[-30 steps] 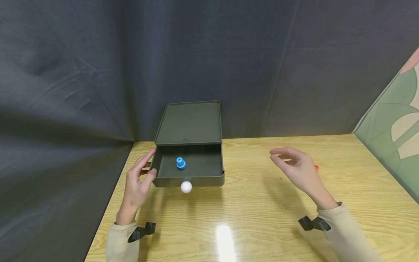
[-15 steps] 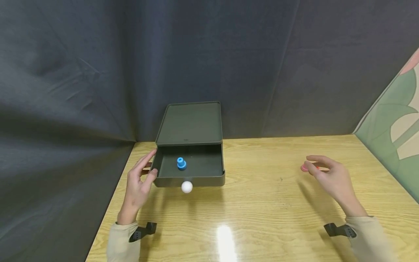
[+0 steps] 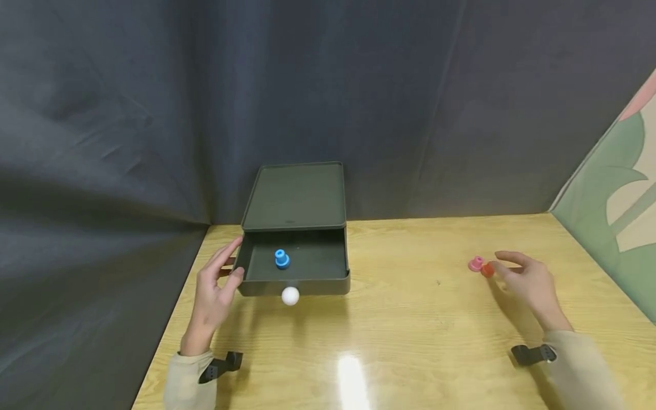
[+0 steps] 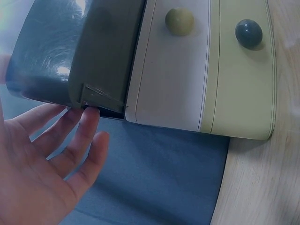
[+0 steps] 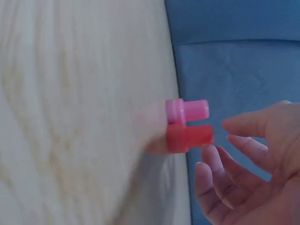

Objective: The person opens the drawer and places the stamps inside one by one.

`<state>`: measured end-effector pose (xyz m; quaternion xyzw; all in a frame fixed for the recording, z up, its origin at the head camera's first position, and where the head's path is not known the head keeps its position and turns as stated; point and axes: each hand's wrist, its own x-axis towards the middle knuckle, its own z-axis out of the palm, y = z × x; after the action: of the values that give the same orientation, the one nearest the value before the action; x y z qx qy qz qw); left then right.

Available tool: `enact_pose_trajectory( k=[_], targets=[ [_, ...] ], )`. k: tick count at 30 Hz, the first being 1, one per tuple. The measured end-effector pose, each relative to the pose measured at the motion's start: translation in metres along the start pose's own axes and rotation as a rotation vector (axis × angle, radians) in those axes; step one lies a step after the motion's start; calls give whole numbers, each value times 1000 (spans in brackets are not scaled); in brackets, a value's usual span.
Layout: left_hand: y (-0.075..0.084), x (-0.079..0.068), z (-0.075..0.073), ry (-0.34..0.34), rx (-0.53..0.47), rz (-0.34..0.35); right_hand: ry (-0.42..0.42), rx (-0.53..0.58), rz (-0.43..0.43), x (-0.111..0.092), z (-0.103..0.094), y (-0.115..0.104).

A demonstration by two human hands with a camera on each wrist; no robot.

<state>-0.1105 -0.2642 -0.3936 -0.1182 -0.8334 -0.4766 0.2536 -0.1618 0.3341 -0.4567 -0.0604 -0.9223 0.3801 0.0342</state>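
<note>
A dark green drawer (image 3: 328, 286) with a white knob (image 3: 290, 296) stands pulled out of its cabinet (image 3: 299, 196). Inside it is a small blue stepped peg (image 3: 282, 259). My left hand (image 3: 212, 296) rests at the drawer's left side, thumb by the front corner; the left wrist view shows its fairly straight fingertips at the drawer's lower edge. At the right of the table, a pink stepped peg (image 5: 187, 110) and a red stepped peg (image 5: 190, 137) stand side by side. My right hand (image 5: 253, 164) is beside the red one, thumb and fingers apart around its narrow end.
Below the pulled drawer are a white drawer (image 4: 173, 75) with a yellowish knob and a pale yellow drawer (image 4: 241, 89) with a dark knob. A dark curtain (image 3: 328, 102) hangs behind the wooden table (image 3: 410, 341); a patterned panel (image 3: 622, 188) borders the right side.
My right hand has moved right across the table to the red peg, and the pink and red pegs now show. My left hand and the drawer stay put.
</note>
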Motion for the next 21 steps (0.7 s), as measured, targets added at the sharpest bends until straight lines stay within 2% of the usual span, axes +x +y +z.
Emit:
enact_pose_trajectory(
  k=[4, 9, 16, 21],
  targets=[
    [-1, -2, -1, -13, 0, 2, -53, 9, 5, 3, 8, 15],
    [-2, -2, 0, -11, 8, 5, -63, 8, -38, 9, 14, 26],
    [-1, -2, -2, -5, 19, -2, -79, 42, -20, 14, 13, 27],
    [0, -2, -2, -5, 22, -4, -82, 27, -35, 14, 12, 25]
  ],
)
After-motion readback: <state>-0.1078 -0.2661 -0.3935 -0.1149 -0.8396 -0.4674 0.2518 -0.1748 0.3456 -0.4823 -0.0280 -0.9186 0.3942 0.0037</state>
